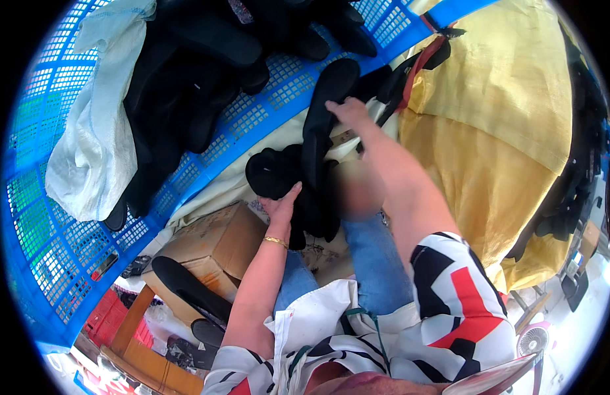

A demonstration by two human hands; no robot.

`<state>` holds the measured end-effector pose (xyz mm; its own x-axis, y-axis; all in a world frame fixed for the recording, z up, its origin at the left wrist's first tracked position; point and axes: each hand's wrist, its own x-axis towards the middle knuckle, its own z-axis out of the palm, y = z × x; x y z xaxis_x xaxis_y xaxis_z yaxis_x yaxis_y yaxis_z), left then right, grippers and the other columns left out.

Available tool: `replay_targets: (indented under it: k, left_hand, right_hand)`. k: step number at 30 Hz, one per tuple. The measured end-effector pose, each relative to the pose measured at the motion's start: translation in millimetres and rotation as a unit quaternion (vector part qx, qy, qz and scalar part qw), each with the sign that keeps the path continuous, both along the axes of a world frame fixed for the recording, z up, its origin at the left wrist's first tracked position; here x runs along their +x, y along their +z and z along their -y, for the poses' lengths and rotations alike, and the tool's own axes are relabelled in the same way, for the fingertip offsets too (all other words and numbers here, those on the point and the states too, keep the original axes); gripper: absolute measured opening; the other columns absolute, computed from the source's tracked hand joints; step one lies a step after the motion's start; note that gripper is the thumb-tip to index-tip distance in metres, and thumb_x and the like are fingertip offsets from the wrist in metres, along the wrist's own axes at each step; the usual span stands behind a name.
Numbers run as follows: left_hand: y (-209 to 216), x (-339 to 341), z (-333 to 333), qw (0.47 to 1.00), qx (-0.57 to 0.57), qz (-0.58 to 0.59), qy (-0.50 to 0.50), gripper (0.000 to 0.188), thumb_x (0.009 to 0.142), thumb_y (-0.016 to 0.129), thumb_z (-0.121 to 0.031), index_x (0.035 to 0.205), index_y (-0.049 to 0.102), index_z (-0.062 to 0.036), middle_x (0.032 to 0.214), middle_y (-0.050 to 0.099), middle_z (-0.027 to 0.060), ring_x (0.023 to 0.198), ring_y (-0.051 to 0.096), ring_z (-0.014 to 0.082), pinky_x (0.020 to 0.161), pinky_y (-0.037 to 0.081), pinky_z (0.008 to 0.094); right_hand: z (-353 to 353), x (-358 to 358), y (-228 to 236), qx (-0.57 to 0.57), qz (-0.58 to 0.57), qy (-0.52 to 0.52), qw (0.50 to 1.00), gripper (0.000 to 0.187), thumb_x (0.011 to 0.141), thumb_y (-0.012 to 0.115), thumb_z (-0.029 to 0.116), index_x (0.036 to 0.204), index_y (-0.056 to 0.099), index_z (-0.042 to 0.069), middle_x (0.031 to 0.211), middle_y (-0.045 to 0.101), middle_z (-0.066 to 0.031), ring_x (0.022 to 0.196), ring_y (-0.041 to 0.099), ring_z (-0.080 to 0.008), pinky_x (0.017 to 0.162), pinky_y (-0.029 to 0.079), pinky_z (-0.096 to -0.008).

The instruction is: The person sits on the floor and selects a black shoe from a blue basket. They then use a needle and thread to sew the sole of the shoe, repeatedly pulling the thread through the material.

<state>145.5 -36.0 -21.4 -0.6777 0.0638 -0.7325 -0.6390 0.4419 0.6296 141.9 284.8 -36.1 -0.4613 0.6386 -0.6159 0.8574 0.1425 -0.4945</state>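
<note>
My left hand [278, 204] is closed round a dark black shoe [271, 172], its rounded end turned up, the thumb along its side. Ahead and to the right, my right hand [350, 113] grips the edge of a long black shoe [328, 92] whose flat sole faces up. Below the two, more black footwear bunches above my knees, its outlines merging. Beside my right forearm a patch is blurred, and what lies there cannot be made out.
A large blue plastic basket [236, 135] full of black shoes [199, 46] curves across the far left, a white woven sack [97, 145] inside it. Left of my legs stands a cardboard box [209, 247]. Big yellow sacking [489, 125] fills the right, and a small fan [534, 339] stands lower right.
</note>
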Motion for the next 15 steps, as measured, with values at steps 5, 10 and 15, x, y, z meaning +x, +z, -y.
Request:
replay_targets:
  k: [5,10,15]
  left_hand:
    - [20.3,-5.0,-5.3,1.000,-0.020,0.019,-0.010,0.123,0.063,0.094,-0.026,0.146,0.010,0.0068,0.145,0.036,0.0211,0.134,0.041,0.0282,0.113,0.034,0.0390]
    - [2.4,0.7,-1.8,0.999,0.015,-0.030,-0.024,0.120,0.062,0.094,-0.026,0.145,0.014,0.0074,0.143,0.039,0.0208,0.134,0.040,0.0272,0.113,0.035,0.0393]
    - [-29.1,12.0,8.3,0.987,-0.127,-0.093,-0.026,0.118,0.056,0.096,-0.035,0.141,0.028,0.0105,0.136,0.049,0.0235,0.127,0.048,0.0310,0.112,0.034,0.0401]
  right_hand:
    - [-21.9,41.7,42.7,-0.076,-0.075,-0.141,0.984,0.060,0.069,0.078,0.053,0.090,0.069,-0.003,0.089,0.069,-0.0119,0.086,0.065,-0.0223,0.077,0.050,-0.0346]
    - [-37.0,85.5,148.9,-0.330,-0.310,-0.297,0.840,0.050,0.087,0.068,0.039,0.118,0.062,0.000,0.108,0.070,-0.0109,0.096,0.068,-0.0226,0.085,0.054,-0.0336]
    - [14.4,118.5,262.1,-0.438,-0.356,-0.176,0.806,0.051,0.079,0.073,0.033,0.117,0.063,0.000,0.103,0.069,-0.0124,0.089,0.068,-0.0237,0.078,0.056,-0.0350]
